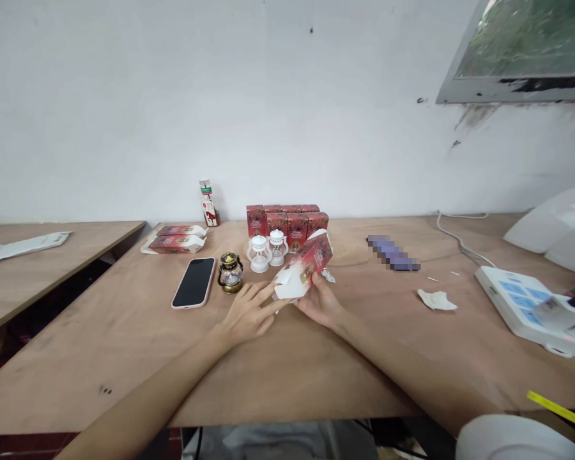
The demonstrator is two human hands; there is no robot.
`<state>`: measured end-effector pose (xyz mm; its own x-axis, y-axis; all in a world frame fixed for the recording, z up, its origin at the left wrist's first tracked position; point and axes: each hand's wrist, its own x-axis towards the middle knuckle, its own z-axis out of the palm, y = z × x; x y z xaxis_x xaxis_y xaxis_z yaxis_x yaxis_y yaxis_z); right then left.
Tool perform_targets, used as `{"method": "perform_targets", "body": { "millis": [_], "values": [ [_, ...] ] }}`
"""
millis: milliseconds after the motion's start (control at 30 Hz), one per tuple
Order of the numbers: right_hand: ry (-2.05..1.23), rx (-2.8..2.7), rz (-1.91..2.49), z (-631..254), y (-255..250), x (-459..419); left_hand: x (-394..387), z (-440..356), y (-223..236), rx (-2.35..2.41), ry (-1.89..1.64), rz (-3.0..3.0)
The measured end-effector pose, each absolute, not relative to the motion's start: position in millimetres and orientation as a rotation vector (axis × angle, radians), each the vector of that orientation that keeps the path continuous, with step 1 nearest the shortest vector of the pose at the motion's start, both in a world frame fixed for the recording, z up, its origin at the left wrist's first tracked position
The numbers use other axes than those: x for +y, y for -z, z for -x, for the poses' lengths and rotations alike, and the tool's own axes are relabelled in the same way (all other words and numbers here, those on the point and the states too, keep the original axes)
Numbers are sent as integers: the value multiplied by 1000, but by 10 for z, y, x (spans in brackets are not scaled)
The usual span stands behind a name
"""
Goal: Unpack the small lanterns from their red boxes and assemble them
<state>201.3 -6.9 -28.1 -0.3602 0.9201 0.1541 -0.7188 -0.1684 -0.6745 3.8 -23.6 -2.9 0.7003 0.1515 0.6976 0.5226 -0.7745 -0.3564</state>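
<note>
My right hand (322,303) grips a small red carton (311,260), tilted with its white open flaps (290,283) facing me. My left hand (248,312) lies beside it, palm down, fingers stretched out and touching the white flaps. Just beyond the hands stand two white miniature lanterns (267,250) and a dark gold-trimmed lantern (230,273). Behind them is a row of several upright red cartons (287,222).
A black phone in a pink case (194,282) lies left of the lanterns. Flat red cartons (176,239) and a small bottle (209,203) sit at the back left. To the right lie a crumpled paper (437,299), a white device (527,305) with a cable (459,239), and a white wall behind.
</note>
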Motion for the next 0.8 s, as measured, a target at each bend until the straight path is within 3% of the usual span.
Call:
{"method": "perform_targets", "body": {
  "millis": [300,500,667,800],
  "values": [
    [-1772,-904,419,-2081,241,-57,-306,-21,3,-413,1250,2160],
    [-1974,-1048,393,-2041,235,-105,-333,0,-84,-415,1018,2033],
    [-2140,-1190,403,-2058,183,-150,-396,-33,-155,-191,1073,2046],
    [-2114,-1210,454,-2068,214,-136,-409,-9,-293,-79,869,2168]
  ]
}}
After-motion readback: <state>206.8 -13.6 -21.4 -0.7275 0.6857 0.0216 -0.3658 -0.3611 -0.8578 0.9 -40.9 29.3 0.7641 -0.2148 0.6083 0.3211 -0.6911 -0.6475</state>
